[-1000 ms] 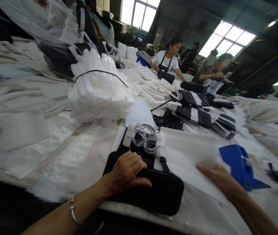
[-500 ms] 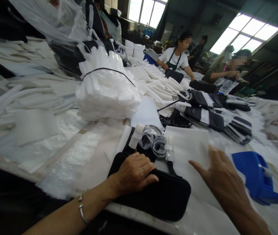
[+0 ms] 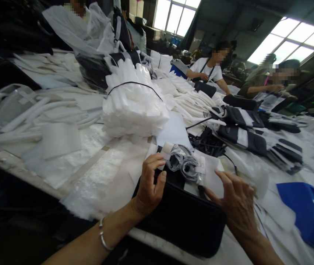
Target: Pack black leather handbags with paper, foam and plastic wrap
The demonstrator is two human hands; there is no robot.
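A black padded case lies at the table's front edge. Along its back side are clear-wrapped coiled grey cables and a small white roll. My left hand is raised at the case's left end, fingers curved and thumb apart, with nothing visible in it. At the other end, my right hand has its thumb and fingers spread against a white foam sheet that stands partly bent up beside the cables. Whether those fingertips pinch the sheet is unclear.
A bundle of white foam pieces tied with black cord stands behind. Black cases with white bands lie at right, near a blue tape dispenser-like object. Loose plastic sheets cover the left. Two co-workers sit across the table.
My left hand has lifted off the case's top and turned upright at its left end. My right hand has moved in toward the cables, and the foam sheet, flat before, is now bent up.
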